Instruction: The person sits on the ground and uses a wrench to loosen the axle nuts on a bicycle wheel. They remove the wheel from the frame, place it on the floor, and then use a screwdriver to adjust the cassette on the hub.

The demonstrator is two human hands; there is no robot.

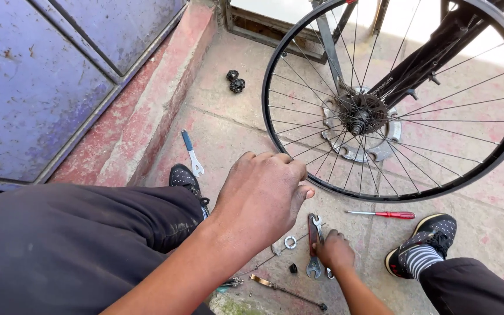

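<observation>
Under my right hand (335,251) I see silver and dark-red wrenches (314,245). Past them lies a red-handled screwdriver (383,214); beyond my left hand (261,195), a blue-handled spanner (192,153) and a black-rimmed wheel (398,99).

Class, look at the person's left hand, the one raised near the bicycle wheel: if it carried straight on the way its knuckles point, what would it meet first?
Probably the wheel's tyre and rim, just beyond the left hand; depth is unclear, since the hand may be well above it.

one bicycle wheel (395,99), one red screwdriver (383,214), one blue-handled wrench (192,153), two hands (262,195), two shoes (424,236)
</observation>
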